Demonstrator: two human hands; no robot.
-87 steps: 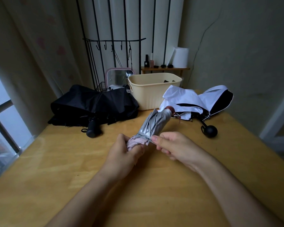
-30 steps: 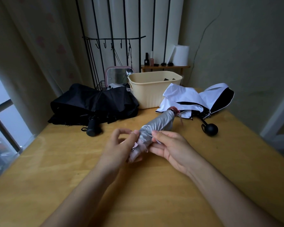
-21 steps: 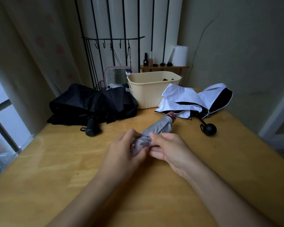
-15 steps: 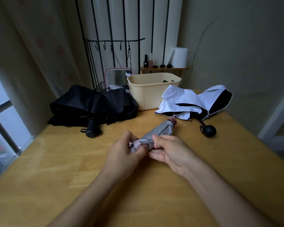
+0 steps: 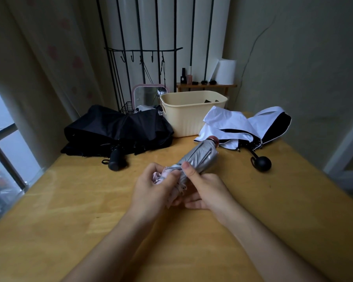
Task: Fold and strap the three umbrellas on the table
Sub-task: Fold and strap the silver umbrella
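Both hands work the strap step: my left hand (image 5: 154, 189) grips the handle end of the rolled silver fabric umbrella (image 5: 198, 158) above the wooden table (image 5: 69, 220), my right hand (image 5: 207, 189) pinching what looks like its strap. Next, fasten it snugly; two umbrellas remain.

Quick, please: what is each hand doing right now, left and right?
Left hand: closed around the near end of the silver umbrella.
Right hand: also holding it, thumb pressed on top.

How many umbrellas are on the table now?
3. The silver umbrella is held in both hands at the centre; the black umbrella lies at the far left; the white umbrella lies at the far right, beside the basket.
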